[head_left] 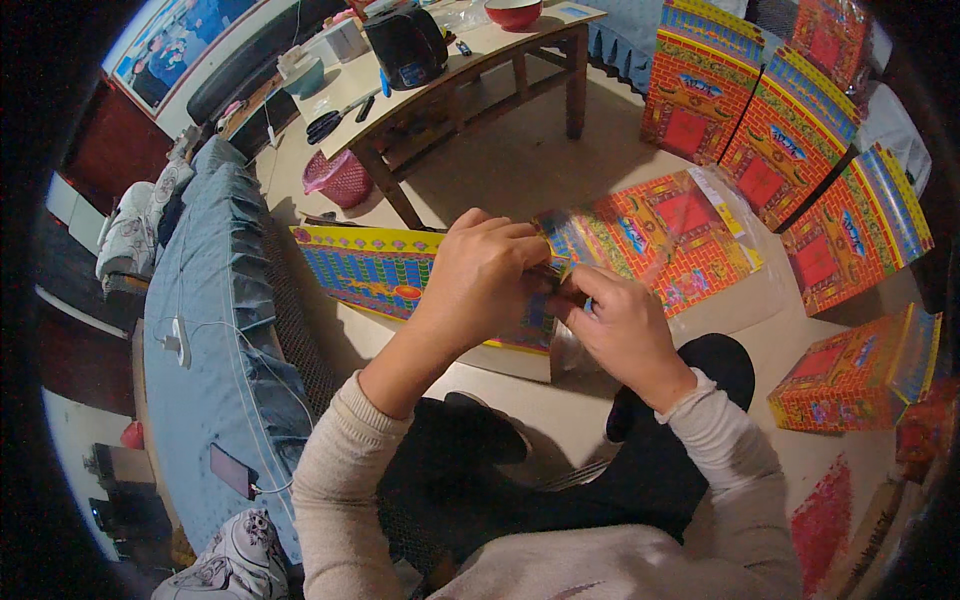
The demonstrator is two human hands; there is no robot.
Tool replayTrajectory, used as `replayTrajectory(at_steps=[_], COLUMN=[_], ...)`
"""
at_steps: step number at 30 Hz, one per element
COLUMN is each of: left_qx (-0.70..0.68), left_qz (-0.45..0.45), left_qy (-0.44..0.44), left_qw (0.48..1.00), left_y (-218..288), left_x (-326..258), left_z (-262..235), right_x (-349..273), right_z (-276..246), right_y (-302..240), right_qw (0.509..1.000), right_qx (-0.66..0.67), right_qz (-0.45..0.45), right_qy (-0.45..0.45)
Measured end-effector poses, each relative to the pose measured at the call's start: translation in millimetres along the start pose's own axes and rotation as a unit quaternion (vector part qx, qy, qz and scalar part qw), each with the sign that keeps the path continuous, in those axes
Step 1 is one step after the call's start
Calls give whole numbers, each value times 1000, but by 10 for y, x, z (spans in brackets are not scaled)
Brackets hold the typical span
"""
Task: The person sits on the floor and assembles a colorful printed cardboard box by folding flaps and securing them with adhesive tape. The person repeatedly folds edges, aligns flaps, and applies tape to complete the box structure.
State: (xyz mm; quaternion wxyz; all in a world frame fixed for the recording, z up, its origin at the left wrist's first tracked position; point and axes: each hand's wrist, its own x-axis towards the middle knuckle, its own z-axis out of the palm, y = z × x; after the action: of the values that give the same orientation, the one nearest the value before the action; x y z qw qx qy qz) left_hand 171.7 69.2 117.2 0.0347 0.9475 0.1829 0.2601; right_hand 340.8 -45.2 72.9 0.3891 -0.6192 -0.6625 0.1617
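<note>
In front of me is a printed cardboard panel (365, 270), blue and yellow with a tiled-roof pattern, set on its long edge. My left hand (482, 270) is closed over its upper right end, fingers curled down. Close by, my right hand (622, 325) pinches with thumb and forefinger at the same corner. What exactly lies between those fingertips is too small to make out. Just beyond my hands, a flat printed sheet (640, 232) with a red brick pattern lies on the floor, partly on clear plastic.
Several folded brick-patterned cardboard pieces (700, 90) stand along the right. A wooden table (480, 60) at the back holds a black appliance (405, 45), scissors (325, 125) and a red bowl (513, 12). A pink basket (338, 180) sits beneath. Left is a blue-covered sofa (205, 370) with a phone (233, 470).
</note>
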Motion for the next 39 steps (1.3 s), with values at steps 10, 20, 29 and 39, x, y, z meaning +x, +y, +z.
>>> replayTrajectory(at_steps=[10, 20, 29, 39], left_qx=[-14, -3, 2, 30], left_qz=[10, 7, -22, -5], left_qy=[-20, -15, -27, -40], left_qw=[1000, 1000, 999, 999], left_y=[-7, 41, 80, 148], left_x=[35, 63, 74, 66], left_z=[-2, -16, -37, -10], right_x=[31, -58, -113, -138], right_z=[2, -61, 129, -579], right_y=[-103, 176, 241, 590], right_qw=[995, 985, 995, 969], right_qx=[-32, 155, 28, 99], right_qz=[87, 67, 19, 47], right_qy=[-21, -36, 89, 222])
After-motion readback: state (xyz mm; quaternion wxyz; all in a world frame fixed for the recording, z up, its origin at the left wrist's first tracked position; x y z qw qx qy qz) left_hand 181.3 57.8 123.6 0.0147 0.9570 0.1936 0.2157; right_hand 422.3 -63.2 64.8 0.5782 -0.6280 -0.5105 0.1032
